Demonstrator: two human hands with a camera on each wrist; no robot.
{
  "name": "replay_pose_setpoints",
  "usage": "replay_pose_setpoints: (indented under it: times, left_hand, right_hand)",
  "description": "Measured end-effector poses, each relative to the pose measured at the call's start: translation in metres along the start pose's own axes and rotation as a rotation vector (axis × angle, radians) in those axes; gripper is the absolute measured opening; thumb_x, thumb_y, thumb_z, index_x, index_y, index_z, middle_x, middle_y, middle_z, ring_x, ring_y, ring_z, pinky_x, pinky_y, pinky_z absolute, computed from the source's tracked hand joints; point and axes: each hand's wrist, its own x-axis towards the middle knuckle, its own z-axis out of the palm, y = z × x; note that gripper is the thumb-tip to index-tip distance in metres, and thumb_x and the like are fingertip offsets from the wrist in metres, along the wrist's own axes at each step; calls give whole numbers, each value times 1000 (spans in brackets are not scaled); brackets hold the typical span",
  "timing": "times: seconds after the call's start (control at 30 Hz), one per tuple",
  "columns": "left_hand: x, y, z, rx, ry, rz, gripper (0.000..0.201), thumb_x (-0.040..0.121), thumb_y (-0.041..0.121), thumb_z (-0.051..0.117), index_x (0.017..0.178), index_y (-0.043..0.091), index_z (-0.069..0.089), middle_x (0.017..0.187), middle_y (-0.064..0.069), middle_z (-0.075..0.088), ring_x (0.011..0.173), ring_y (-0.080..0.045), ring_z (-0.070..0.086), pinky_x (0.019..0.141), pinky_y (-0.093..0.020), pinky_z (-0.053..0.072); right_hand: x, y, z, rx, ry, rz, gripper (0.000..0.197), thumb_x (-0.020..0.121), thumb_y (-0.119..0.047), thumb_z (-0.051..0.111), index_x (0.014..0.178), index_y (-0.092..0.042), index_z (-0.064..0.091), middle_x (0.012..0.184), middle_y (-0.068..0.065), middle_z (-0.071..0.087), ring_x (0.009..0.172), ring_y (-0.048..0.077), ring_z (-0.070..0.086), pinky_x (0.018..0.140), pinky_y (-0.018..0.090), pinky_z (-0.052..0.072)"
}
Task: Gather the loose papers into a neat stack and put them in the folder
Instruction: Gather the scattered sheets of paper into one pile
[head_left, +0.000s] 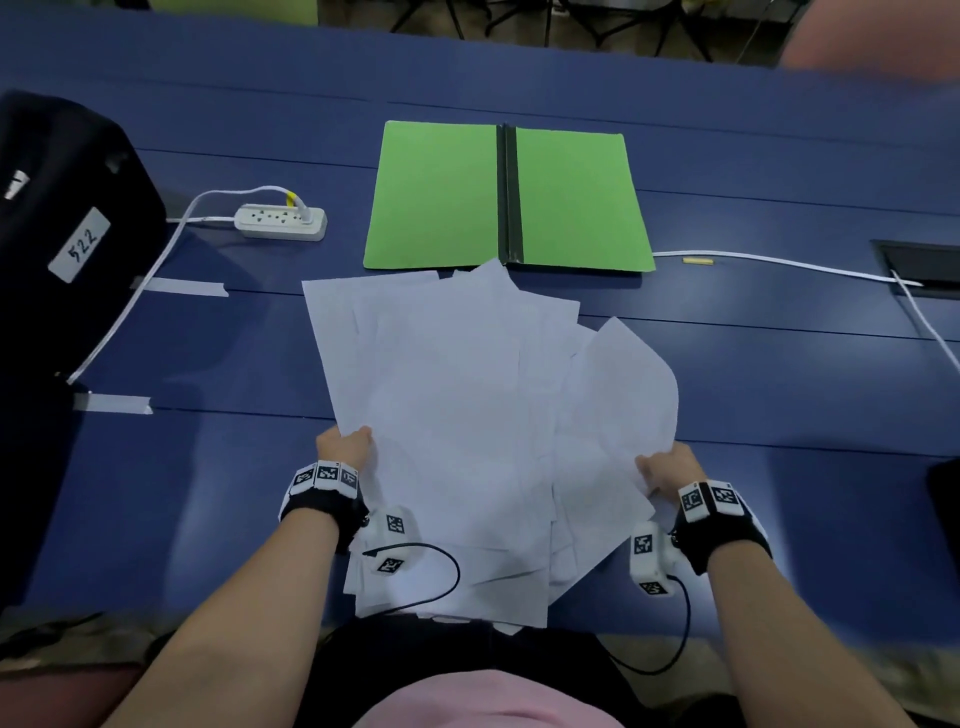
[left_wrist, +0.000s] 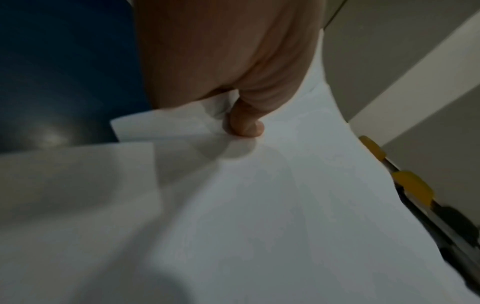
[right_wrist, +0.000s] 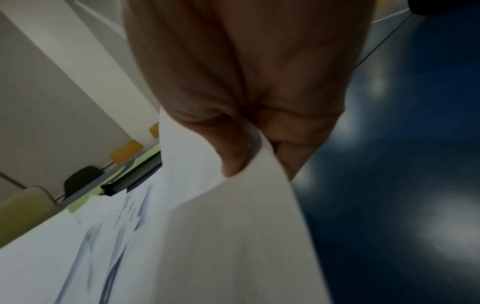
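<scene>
Several loose white papers lie fanned and overlapping on the blue table, their far corners just touching the near edge of the folder. The green folder lies flat and spread wide beyond them, with a black spine down its middle. My left hand pinches the left edge of the pile, thumb on top of the papers. My right hand pinches the right edge, where one sheet curls upward over the thumb. Both grips show in the wrist views.
A white power strip with its cable lies left of the folder. A black case labelled 522 stands at the far left. A white cable runs to a table hatch at right. Tape strips sit on the table.
</scene>
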Motion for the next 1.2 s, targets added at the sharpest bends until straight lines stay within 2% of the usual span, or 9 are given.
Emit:
replay_pose_setpoints:
  times: [0.07, 0.17, 0.3, 0.43, 0.6, 0.7, 0.87, 1.03, 1.2]
  left_hand:
    - [2, 1, 3, -24, -18, -10, 30, 90, 1, 51, 118, -9, 55, 112, -16, 63, 96, -20, 50, 86, -29, 40]
    - [-2, 7, 4, 12, -81, 7, 41, 92, 6, 51, 129, -9, 46, 129, -15, 56, 105, -24, 52, 89, -28, 36]
    - [-1, 10, 3, 40, -131, 83, 34, 93, 8, 54, 126, -4, 52, 112, -3, 53, 105, -21, 51, 91, -27, 37]
    - [11, -1, 4, 16, -94, 138, 23, 92, 10, 51, 69, 8, 49, 65, -6, 43, 59, -17, 38, 59, -25, 34]
    - [19, -13, 7, -19, -41, 125, 25, 88, 0, 47, 65, 10, 42, 68, -8, 34, 58, -17, 24, 53, -25, 19]
    - [21, -15, 10, -39, -27, 107, 28, 87, -2, 47, 62, 10, 42, 64, -4, 36, 54, -15, 23, 53, -25, 19]
    - [21, -18, 12, -97, -2, 107, 45, 86, -4, 45, 54, 17, 21, 57, -3, 19, 54, -15, 15, 54, -25, 12]
    - [14, -15, 5, -125, -118, 15, 23, 86, 21, 66, 66, 18, 55, 64, 0, 53, 58, -14, 49, 60, -23, 41]
    - [18, -6, 5, 167, -140, 94, 30, 83, 6, 68, 112, -1, 65, 114, -8, 67, 108, -26, 62, 92, -31, 47]
  right_hand:
    - [-2, 1, 2, -535, -18, -126, 38, 94, -8, 42, 63, -18, 23, 114, 15, 62, 113, 24, 54, 66, 24, 27]
    - [-9, -6, 14, -163, -41, -86, 10, 91, -6, 48, 82, -3, 53, 89, 14, 60, 94, 24, 53, 74, 26, 34]
    - [-4, 4, 34, -150, 34, -189, 41, 92, -18, 56, 128, 1, 53, 128, 17, 58, 116, 34, 56, 94, 35, 43]
    - [-3, 5, 39, -204, -53, -236, 42, 90, -23, 61, 127, -3, 54, 127, 17, 59, 113, 32, 57, 93, 36, 46]
    - [2, 8, 28, -74, -111, -195, 61, 78, -39, 73, 126, -7, 54, 123, 5, 62, 112, 24, 58, 104, 40, 44]
    - [3, 8, 28, -360, -167, -216, 46, 79, -18, 75, 117, 2, 59, 110, 14, 66, 103, 29, 62, 91, 35, 48]
    - [5, 3, 18, -386, 219, -279, 31, 84, -12, 66, 113, 1, 64, 116, 21, 65, 111, 37, 58, 89, 37, 47]
    - [7, 4, 8, -307, 69, -206, 50, 76, -21, 78, 117, 0, 60, 119, 17, 65, 112, 34, 60, 93, 37, 47]
    - [-9, -27, 12, -513, 229, -306, 34, 78, -15, 72, 110, -6, 64, 112, 18, 66, 106, 36, 60, 83, 37, 49]
